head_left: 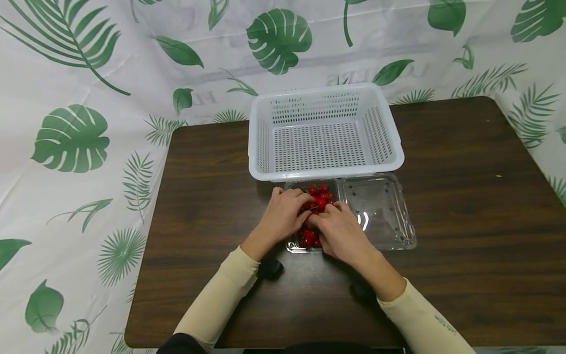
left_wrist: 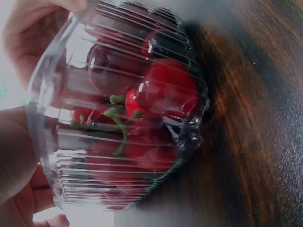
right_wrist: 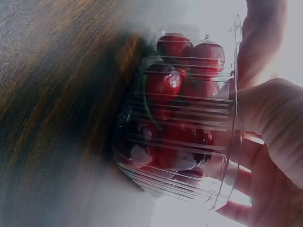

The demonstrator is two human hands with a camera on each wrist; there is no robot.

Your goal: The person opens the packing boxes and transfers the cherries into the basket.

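Observation:
Red cherries with green stems fill the base of a clear plastic clamshell box on the table. My left hand reaches over the box's left side, bent fingers among the cherries. From the right, my right hand reaches in too, its fingertips close to the left ones. Whether either hand pinches a cherry is hidden by the fingers. Through the ribbed box wall, cherries show in the left wrist view and more cherries in the right wrist view, with fingers beyond the rim.
The clamshell's transparent lid lies folded out to the right. Just behind the box stands a white perforated plastic basket with nothing in it. Both rest on a dark wood-grain table. A leaf-patterned sheet hangs beyond the table's back edge.

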